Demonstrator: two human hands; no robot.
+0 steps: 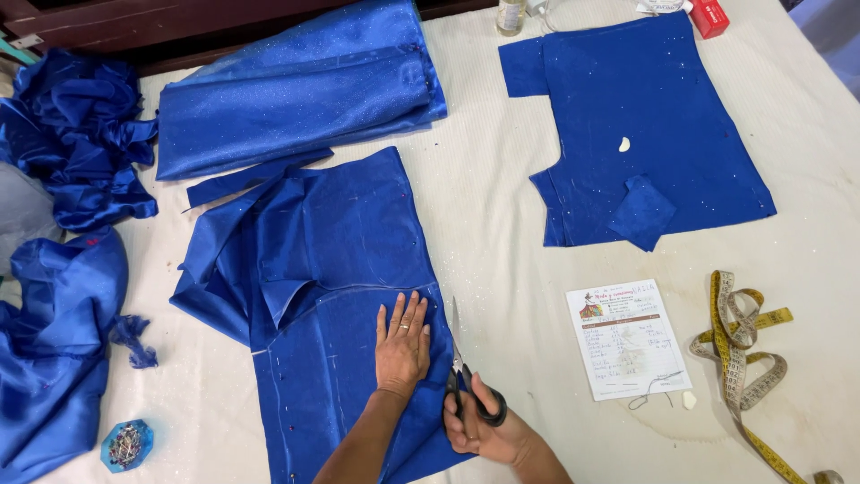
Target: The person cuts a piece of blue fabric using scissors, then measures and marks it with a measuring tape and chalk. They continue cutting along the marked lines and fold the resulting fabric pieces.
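Observation:
My left hand (402, 345) lies flat, fingers together, on a blue satin fabric piece (340, 269) spread on the table, near its right edge. My right hand (479, 426) grips black-handled scissors (459, 358), whose blades point away from me along the fabric's right edge, right beside my left hand. The fabric carries chalk lines and a few pins, and its upper left part is folded over.
A cut blue fabric panel (640, 125) with a chalk piece (624, 144) lies at the upper right. Folded glittery blue cloth (296, 90) lies at the back, blue scraps (63, 269) at the left. A pin box (126, 445), a paper slip (627, 339), a yellow tape measure (743, 358).

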